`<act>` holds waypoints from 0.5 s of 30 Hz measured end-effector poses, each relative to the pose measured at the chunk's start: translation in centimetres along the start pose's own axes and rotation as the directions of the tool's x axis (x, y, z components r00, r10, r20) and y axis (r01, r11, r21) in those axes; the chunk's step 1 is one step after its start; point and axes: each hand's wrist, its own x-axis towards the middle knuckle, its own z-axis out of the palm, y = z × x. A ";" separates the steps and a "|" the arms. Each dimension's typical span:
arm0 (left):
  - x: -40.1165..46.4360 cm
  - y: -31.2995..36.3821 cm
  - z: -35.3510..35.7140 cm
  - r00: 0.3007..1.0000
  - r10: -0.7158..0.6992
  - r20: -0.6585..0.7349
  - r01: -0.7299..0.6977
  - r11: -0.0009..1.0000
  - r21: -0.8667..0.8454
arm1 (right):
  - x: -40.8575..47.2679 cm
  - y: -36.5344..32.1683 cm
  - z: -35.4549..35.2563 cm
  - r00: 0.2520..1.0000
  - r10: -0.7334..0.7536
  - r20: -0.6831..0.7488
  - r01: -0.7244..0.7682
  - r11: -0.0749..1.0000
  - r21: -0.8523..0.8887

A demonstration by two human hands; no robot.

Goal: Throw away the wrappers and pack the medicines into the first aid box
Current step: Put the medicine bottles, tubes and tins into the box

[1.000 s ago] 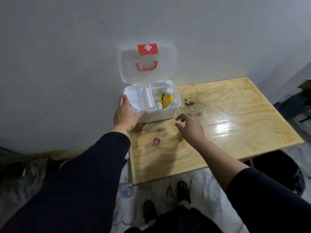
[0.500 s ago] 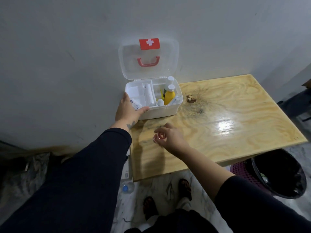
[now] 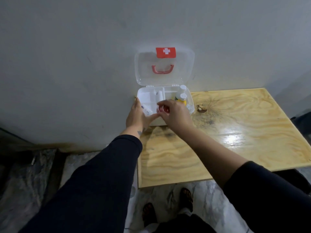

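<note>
Tabletop box holds bottles; right hand pinches red tin, left hand rests alongside.

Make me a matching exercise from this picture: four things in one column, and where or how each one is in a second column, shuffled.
Things:
1. box lid
2. yellow bottle
3. small red container
4. left hand

Places or states:
A. pinched in the right hand over the first aid box
B. standing in the box's right compartment
C. open, upright against the wall
D. resting on the box's front left corner

Pairs: 1-C, 2-B, 3-A, 4-D
</note>
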 end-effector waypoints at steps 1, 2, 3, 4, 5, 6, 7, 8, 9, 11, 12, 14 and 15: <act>0.1 -0.1 0.1 1.000 -0.012 0.004 0.012 1.000 -0.001 | 1.2 -0.1 -0.1 1.000 0.006 -0.002 -0.006 1.000 -0.006; 0.2 -0.1 0.2 1.000 -0.021 0.009 0.021 1.000 -0.008 | 2.4 -0.2 -0.1 1.000 0.008 0.010 -0.008 1.000 -0.028; 0.3 -0.2 0.2 0.999 -0.028 0.015 0.028 0.999 -0.020 | 3.5 -0.2 0.2 0.999 0.014 0.031 -0.012 0.999 -0.053; 0.3 -0.3 0.3 0.999 -0.035 0.024 0.036 0.999 -0.032 | 4.6 -0.3 0.5 0.998 0.022 0.053 -0.019 0.998 -0.068; 0.4 -0.4 0.3 0.999 -0.039 0.029 0.041 0.998 -0.043 | 5.5 -0.3 0.9 0.997 0.032 0.071 -0.027 0.997 -0.072; 0.4 -0.5 0.4 0.999 -0.039 0.029 0.041 0.997 -0.058 | 6.4 -0.4 1.4 0.996 0.037 0.085 -0.031 0.997 -0.071; 0.4 -0.7 0.5 0.999 -0.034 0.026 0.036 0.996 -0.077 | 7.3 -0.6 1.9 0.995 0.036 0.098 -0.029 0.997 -0.071; 0.4 -0.7 0.6 1.000 -0.018 0.021 0.020 0.995 -0.096 | 8.1 -0.7 2.5 0.993 0.033 0.114 -0.024 0.997 -0.078; 0.3 -0.7 0.6 1.000 0.004 0.014 -0.002 0.993 -0.117 | 8.8 -0.8 3.1 0.991 0.030 0.133 -0.018 0.995 -0.094; 0.2 -0.8 0.7 1.000 0.031 -0.003 -0.031 0.985 -0.169 | 10.0 -0.9 4.1 0.983 0.035 0.179 -0.008 0.989 -0.150; 0.1 -0.8 0.6 0.999 0.033 -0.010 -0.034 0.982 -0.188 | 10.3 -0.9 4.6 0.979 0.038 0.202 0.001 0.982 -0.191; 0.2 -0.8 0.6 0.999 0.033 -0.024 -0.038 0.979 -0.199 | 10.8 -0.7 5.2 0.974 0.037 0.225 0.027 0.962 -0.272; 0.1 -0.8 0.6 0.999 0.035 -0.027 -0.040 0.980 -0.196 | 10.9 -0.5 5.4 0.976 0.039 0.215 0.026 0.955 -0.294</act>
